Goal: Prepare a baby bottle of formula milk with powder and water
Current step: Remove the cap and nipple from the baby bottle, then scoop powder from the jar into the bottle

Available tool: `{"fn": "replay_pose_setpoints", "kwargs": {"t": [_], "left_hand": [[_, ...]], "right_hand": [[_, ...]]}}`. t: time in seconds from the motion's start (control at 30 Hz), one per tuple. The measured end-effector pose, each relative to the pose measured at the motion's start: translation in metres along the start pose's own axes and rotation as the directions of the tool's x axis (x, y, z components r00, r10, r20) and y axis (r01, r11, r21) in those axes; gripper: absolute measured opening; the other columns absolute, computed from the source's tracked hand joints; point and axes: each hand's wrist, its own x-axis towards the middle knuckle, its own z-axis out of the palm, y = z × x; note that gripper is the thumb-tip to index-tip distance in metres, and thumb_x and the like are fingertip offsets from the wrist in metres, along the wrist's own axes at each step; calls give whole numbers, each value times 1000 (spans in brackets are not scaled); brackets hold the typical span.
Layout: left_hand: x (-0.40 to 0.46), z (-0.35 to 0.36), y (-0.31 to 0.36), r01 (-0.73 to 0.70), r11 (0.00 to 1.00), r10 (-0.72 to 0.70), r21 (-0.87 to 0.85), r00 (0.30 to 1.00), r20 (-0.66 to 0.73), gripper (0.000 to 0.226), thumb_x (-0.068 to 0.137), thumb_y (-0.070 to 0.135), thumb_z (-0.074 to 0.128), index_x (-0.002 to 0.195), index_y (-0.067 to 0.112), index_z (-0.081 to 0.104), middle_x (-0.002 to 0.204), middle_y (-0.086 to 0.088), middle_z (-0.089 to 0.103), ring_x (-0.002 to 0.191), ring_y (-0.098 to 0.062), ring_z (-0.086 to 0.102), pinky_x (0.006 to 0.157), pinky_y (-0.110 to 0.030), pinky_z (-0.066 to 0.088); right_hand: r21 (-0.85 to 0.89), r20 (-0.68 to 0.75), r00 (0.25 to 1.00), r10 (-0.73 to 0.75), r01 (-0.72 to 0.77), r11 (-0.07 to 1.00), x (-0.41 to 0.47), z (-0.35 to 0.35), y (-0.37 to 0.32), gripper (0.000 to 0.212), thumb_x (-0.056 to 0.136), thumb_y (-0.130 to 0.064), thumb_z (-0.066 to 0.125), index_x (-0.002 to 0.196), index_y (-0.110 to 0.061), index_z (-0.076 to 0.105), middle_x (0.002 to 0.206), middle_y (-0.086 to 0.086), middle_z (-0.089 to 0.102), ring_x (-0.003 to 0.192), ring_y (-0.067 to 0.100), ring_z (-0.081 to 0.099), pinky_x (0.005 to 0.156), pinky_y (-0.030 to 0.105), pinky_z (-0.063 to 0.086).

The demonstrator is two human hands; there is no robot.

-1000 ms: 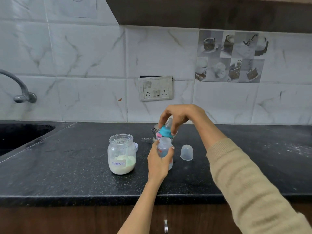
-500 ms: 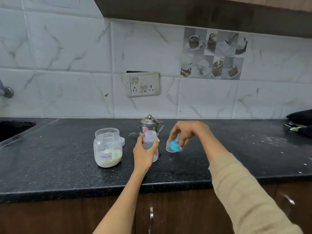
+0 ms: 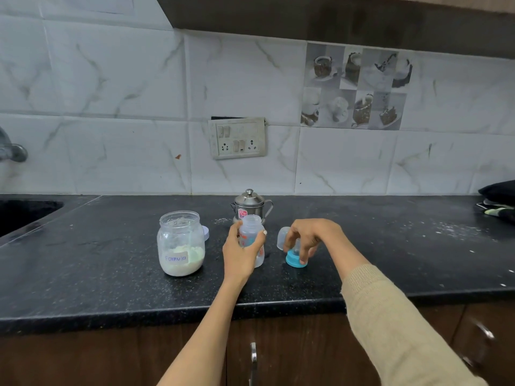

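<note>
While the left hand (image 3: 242, 256) grips one open bottle (image 3: 251, 238), the right hand's (image 3: 309, 237) fingers pinch one teal nipple ring (image 3: 294, 259) on the tabletop (image 3: 111, 274); one jar (image 3: 181, 243) holds powder.

On the bench (image 3: 111, 288), the jar (image 3: 181, 243) stands left of both hands, the kettle (image 3: 250, 206) behind the left hand (image 3: 241, 256), the cap (image 3: 282, 238) just behind the right hand (image 3: 309, 236).

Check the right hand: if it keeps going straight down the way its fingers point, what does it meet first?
The right hand points its fingers down onto the teal nipple ring, which it already grips and which seems to sit on the black countertop. Straight down it would just press the ring into the counter; contact is hard to confirm.
</note>
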Motion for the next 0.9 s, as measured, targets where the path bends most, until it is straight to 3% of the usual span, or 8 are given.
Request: {"fn": "replay_pose_setpoints", "kwargs": {"t": [0.47, 0.67, 0.9], "left_hand": [[-1, -1, -1, 9, 1000, -9, 15, 1000, 12, 56, 86, 27, 67, 135, 18, 42, 137, -5, 51, 107, -7, 45, 90, -21, 37], [-1, -2, -1, 30, 999, -30, 31, 999, 14, 62, 85, 29, 67, 139, 18, 38, 143, -5, 45, 126, -19, 46, 95, -24, 35], [0, -3, -2, 27, 999, -28, 17, 1000, 14, 64, 83, 31, 70, 138, 18, 41, 140, -4, 48, 115, -10, 47, 93, -21, 35]], "right_hand": [[1, -55, 997, -58, 59, 998, -12, -23, -11, 55, 74, -17, 80, 125, -25, 60, 137, -1, 54, 126, 24, 50, 84, 29, 51], [29, -105, 991, -87, 91, 995, -16, -39, -22, 58, 72, -15, 81, 125, -23, 58, 132, -1, 57, 122, 22, 53, 87, 32, 52], [10, -181, 961, -209, 214, 977, -26, -62, -55, 56, 71, -9, 81, 122, -19, 61, 124, 0, 62, 112, 19, 57, 85, 29, 46]]}}
